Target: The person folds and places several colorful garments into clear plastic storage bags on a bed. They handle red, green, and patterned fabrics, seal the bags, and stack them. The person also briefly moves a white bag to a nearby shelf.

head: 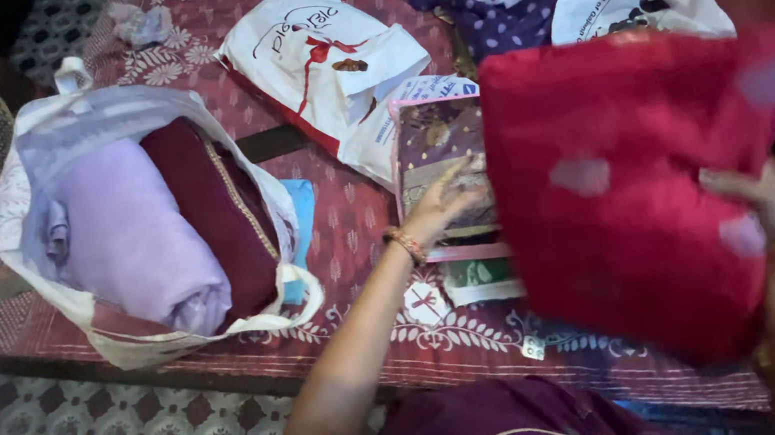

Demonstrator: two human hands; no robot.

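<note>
On the patterned bed, right fingers [742, 188] grip a blurred red packet [625, 184]; left fingers [454, 188] seemingly open.

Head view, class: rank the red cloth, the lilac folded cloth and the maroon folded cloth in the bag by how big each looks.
1. Red cloth, though the right hand holds it nearer the camera, so it may be enlarged.
2. Lilac folded cloth.
3. Maroon folded cloth, partly hidden in the bag.
</note>
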